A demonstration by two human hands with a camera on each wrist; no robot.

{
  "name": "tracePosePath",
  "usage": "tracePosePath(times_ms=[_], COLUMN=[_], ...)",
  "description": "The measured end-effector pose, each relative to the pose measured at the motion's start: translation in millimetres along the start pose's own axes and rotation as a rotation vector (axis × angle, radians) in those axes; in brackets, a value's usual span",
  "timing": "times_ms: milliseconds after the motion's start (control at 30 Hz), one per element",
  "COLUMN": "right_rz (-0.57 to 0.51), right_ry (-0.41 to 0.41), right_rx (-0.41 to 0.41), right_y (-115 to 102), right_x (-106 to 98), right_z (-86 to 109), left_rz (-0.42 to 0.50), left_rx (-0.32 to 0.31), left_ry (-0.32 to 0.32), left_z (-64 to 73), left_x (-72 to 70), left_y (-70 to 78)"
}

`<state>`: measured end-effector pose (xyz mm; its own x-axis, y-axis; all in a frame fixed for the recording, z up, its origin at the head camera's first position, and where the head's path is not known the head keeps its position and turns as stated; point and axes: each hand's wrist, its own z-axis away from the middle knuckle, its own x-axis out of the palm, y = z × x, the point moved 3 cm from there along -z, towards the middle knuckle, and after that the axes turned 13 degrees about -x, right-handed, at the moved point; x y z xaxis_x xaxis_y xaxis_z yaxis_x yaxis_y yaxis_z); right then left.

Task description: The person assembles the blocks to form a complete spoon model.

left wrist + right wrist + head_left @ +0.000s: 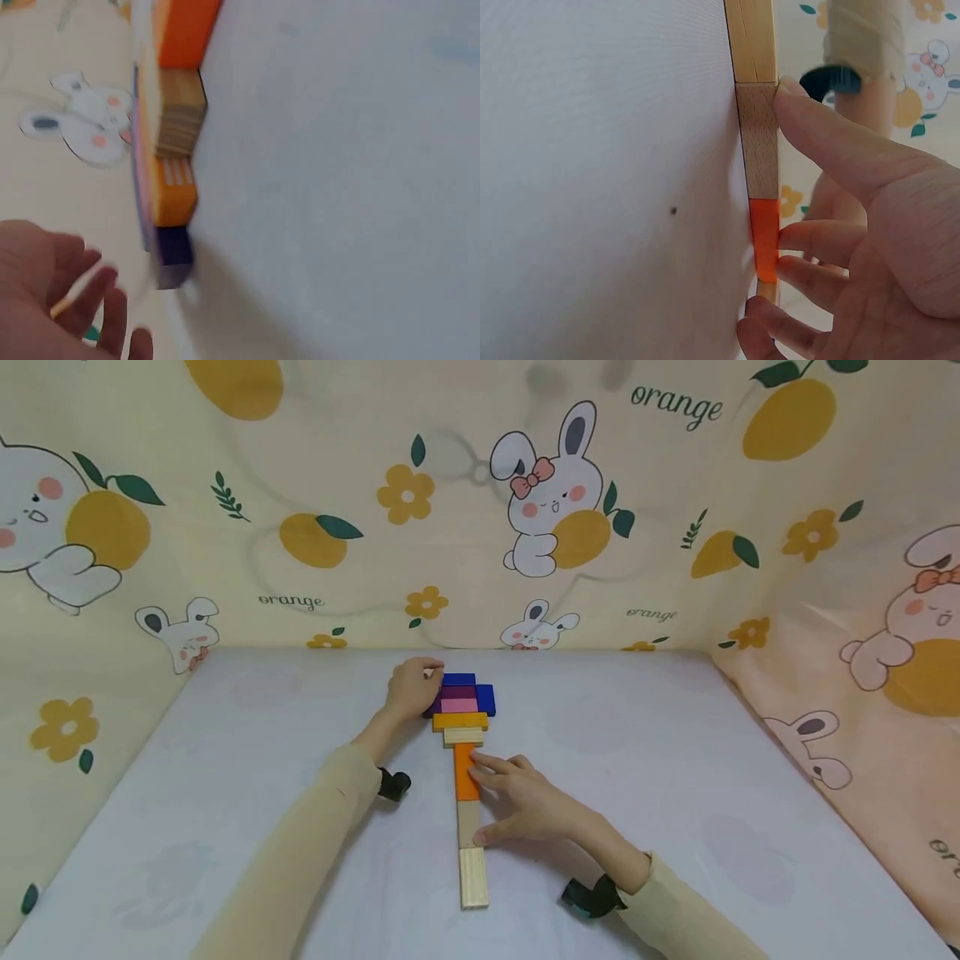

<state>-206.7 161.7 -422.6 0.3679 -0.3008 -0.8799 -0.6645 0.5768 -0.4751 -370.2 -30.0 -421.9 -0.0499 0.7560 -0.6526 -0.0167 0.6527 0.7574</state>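
Note:
Wooden blocks form a long figure on the white table. At its far end, dark blue blocks (459,679) border a maroon block (458,692) and a pink block (459,705). My left hand (415,688) is at the left of this group; in the left wrist view its loosely bent fingers show beside a dark purple block (173,259) with nothing between them. My right hand (534,806) lies along the stem, fingertips at the orange block (467,772) and thumb at the plain wooden block (468,823). Its fingers are spread and lightly bent, not closed round anything.
A yellow-orange block (461,721) and short pale wooden blocks (463,737) lie crosswise above the stem. A pale block (473,878) ends it nearest me. A printed cloth (465,510) hangs behind the table (622,727).

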Motion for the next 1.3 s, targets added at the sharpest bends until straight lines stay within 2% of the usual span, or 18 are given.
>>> tracePosePath(times_ms=[133,200,333,500,667,833,1067,1133,1300], right_rz=[-0.007,-0.010,-0.005,0.004,-0.007,-0.031,-0.115,-0.126,-0.115], right_ry=[0.004,0.006,0.010,0.014,0.021,0.051,0.194,0.236,0.319], right_rx=[-0.003,-0.007,-0.005,0.009,0.002,0.006,0.062,0.073,0.085], right_y=[2,4,7,11,15,17,18,17,15], right_x=[-1,-2,-3,-3,-4,-5,-18,-22,-29], right_z=[1.5,2.4,4.4,5.8,5.0,4.3,6.9,7.5,11.6], left_rz=[-0.049,-0.049,-0.039,-0.098,-0.191,-0.178,-0.100,-0.109,-0.163], left_rx=[0.137,0.205,0.286,0.300,0.326,0.351,0.336,0.344,0.355], left_ry=[0.021,0.013,-0.015,-0.046,-0.038,-0.003,-0.013,-0.008,0.050], left_z=[18.0,30.0,56.3,84.4,103.4,116.6,133.8,138.9,147.0], left_x=[-14.5,-22.7,-39.4,-55.7,-66.7,-76.5,-81.2,-81.8,-84.9], left_y=[7.4,9.3,8.8,1.1,-14.4,-29.3,-36.9,-37.1,-38.4])
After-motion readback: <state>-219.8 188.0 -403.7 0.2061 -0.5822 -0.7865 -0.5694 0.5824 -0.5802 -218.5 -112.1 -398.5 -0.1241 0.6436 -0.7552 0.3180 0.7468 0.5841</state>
